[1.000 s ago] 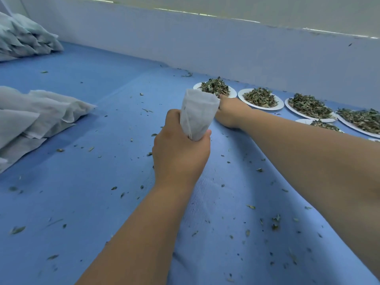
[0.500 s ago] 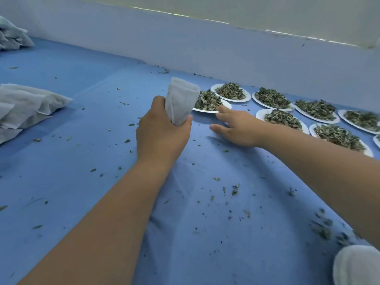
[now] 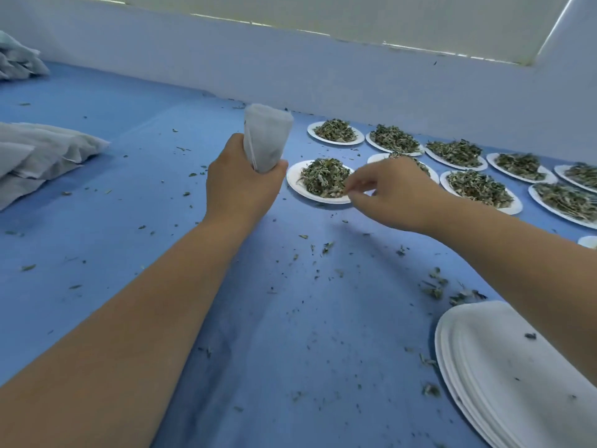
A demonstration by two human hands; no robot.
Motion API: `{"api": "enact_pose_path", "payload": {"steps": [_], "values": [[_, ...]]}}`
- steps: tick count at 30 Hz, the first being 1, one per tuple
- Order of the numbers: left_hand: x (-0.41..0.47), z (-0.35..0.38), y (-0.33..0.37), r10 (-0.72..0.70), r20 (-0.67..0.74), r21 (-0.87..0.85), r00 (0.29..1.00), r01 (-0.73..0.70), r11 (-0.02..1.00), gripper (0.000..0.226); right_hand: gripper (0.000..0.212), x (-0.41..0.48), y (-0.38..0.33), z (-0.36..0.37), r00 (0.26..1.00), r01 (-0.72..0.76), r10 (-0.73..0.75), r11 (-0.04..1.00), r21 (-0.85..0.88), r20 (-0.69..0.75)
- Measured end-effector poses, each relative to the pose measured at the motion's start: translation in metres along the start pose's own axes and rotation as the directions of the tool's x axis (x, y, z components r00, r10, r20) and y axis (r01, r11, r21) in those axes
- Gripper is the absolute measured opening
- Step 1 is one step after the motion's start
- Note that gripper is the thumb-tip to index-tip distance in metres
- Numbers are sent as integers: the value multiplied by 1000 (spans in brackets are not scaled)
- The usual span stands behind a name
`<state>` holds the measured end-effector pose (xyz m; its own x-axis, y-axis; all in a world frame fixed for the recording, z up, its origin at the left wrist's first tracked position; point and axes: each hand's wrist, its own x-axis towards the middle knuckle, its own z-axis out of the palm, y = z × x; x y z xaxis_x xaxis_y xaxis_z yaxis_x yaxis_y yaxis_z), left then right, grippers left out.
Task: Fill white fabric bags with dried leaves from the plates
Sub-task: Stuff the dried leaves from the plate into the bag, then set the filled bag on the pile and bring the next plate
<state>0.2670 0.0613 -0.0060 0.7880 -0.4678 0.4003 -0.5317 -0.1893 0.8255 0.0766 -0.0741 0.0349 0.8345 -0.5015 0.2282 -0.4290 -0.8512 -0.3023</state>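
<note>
Bag (image 3: 266,137) upright in closed left grip (image 3: 239,185), mouth above it; right grip (image 3: 397,195) half-curled at near plate's rim (image 3: 291,184), hold unclear.

Head view, looking down, forward.

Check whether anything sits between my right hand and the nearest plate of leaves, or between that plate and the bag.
Nothing visible: the right hand is at the rim of the nearest plate, and the left hand holds the bag beside it.
</note>
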Motion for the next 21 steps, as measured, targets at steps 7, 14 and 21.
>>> {"api": "enact_pose_path", "payload": {"steps": [7,14,21], "values": [[26,-41,-12,-209,92,-415,974,228,881,39,68,62,-107,56,979,4,-122,809,587,162],[72,-110,-76,-220,45,-482,975,214,850,77,45,157,-183,128,998,-47,-2,643,765,63],[100,-125,-117,-531,-207,-545,822,354,760,44,26,272,-240,175,999,-44,41,650,758,23]]}}
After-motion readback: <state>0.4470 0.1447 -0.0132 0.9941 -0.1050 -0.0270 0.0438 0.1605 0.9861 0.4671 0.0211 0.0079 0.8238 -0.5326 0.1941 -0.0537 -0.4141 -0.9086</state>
